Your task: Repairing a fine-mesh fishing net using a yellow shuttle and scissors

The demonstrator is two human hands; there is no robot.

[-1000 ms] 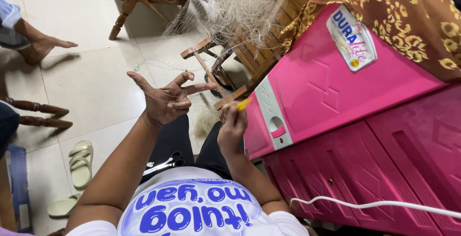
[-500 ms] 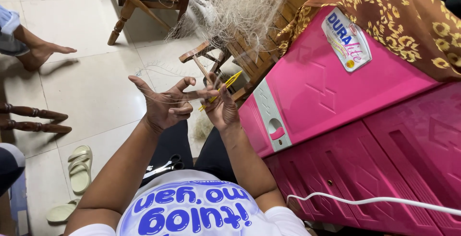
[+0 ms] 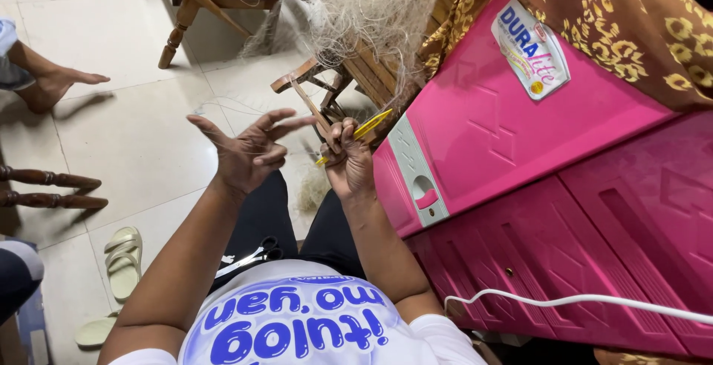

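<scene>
Right grip [image 3: 349, 158] pinching the yellow needle [image 3: 362, 129] has tilted it flatter; left hand [image 3: 249, 153] stays splayed.

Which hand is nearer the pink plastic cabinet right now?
Right. The right hand, holding a yellow netting needle, is just beside the pink cabinet; the left hand is spread open farther away.

single head-worn view, looking steeply down over chest and lap; close on both raised hands, tiled floor [image 3: 134, 150] beyond, pink cabinet [image 3: 520, 157] along right edge.
</scene>
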